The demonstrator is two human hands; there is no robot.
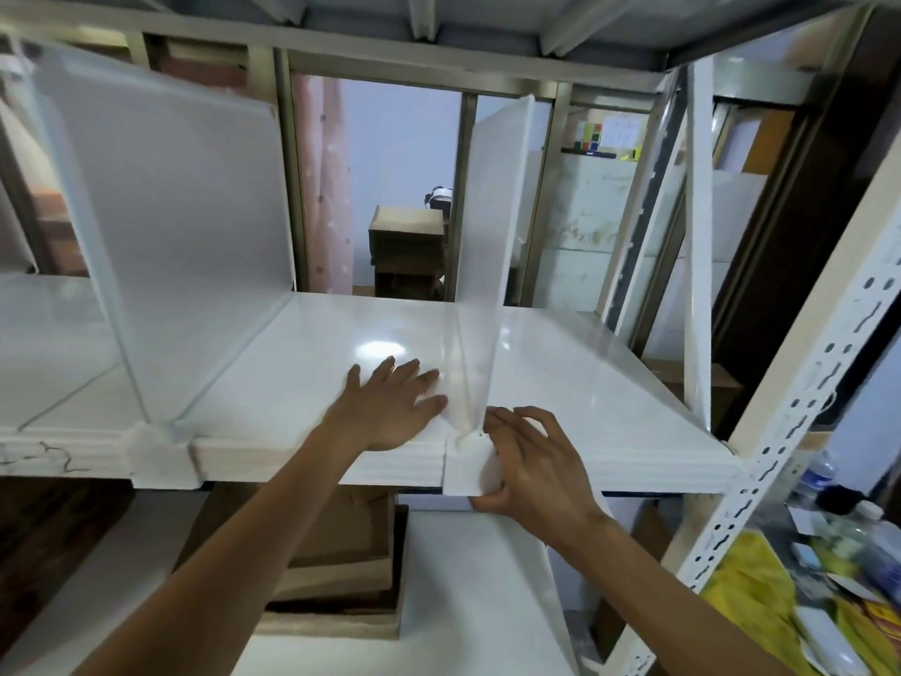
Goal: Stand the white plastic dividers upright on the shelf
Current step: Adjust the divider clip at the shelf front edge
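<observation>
A translucent white divider stands upright on the white shelf, right of centre, its front clip hooked over the shelf's front edge. My left hand lies flat on the shelf with its fingertips against the divider's left face. My right hand grips the front clip, thumb underneath and fingers on the shelf beside the divider's base. A second divider stands upright to the left, its clip on the front edge. A third divider shows at the far left edge.
A white perforated upright and diagonal brace bound the shelf on the right. Below lie a lower white shelf and cardboard boxes. At the lower right, water bottles and yellow packaging crowd a surface.
</observation>
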